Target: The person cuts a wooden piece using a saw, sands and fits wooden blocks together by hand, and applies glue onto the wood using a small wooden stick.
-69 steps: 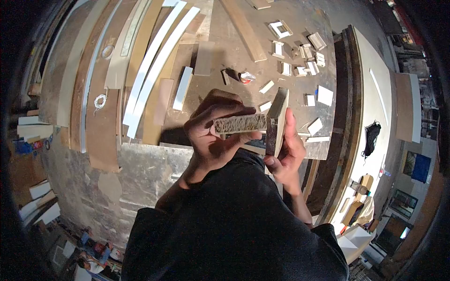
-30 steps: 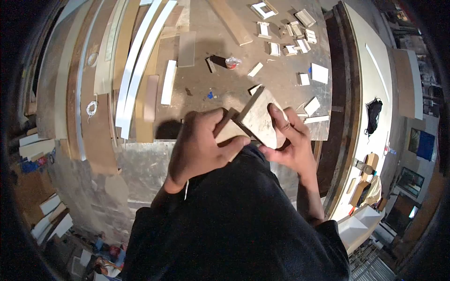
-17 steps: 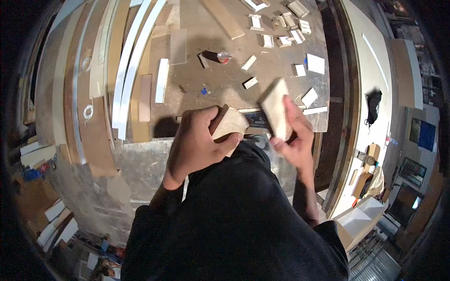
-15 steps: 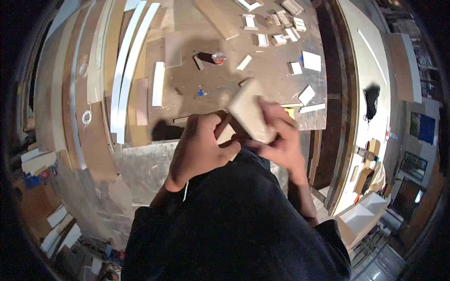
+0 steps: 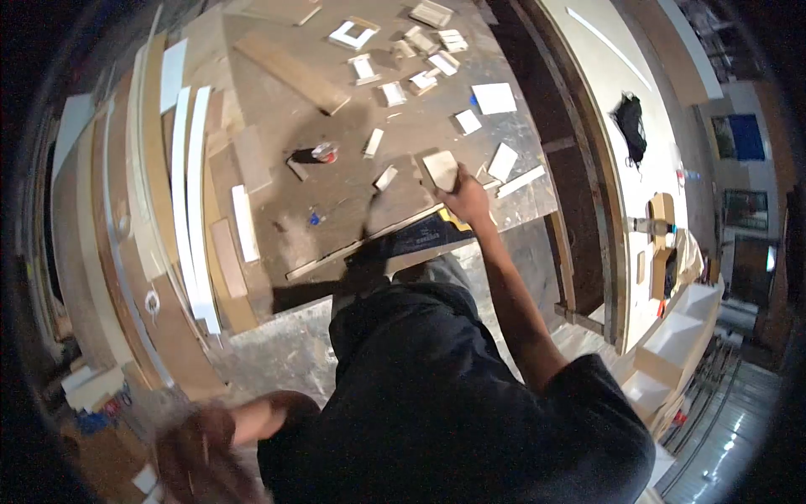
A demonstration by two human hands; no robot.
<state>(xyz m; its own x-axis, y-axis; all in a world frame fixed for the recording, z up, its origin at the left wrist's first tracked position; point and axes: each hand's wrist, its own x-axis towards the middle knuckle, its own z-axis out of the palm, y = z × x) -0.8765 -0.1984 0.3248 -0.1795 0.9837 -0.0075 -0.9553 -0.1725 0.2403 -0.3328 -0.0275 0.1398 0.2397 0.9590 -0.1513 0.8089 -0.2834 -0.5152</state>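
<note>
My right hand (image 5: pixel 466 200) grips the edge of a pale wooden block (image 5: pixel 439 170) at the near right part of the workbench (image 5: pixel 336 202). Whether the block rests on the bench or hangs just above it, I cannot tell. Close to that hand lie a white piece (image 5: pixel 503 162) and a thin pale strip (image 5: pixel 522 181). A dark flat tool with yellow on it (image 5: pixel 420 238), like a handsaw, lies along the bench's near edge, beside a long thin wooden strip (image 5: pixel 361 242). Down at the lower left, away from the bench, my left hand (image 5: pixel 206 454) is dark and smeared by motion.
Several small wooden pieces (image 5: pixel 393 93) and a white square frame (image 5: pixel 353 34) lie at the back. A long board (image 5: pixel 290 71) and a small reddish container (image 5: pixel 324 153) are on the bench. Long strips (image 5: pixel 191 210) line the left. Another pale table (image 5: pixel 588 76) stands at right.
My hands have parted. The right one has carried the block forward to the bench; the left has swung down to the lower left. The view has shifted, and the dark tool now shows.
</note>
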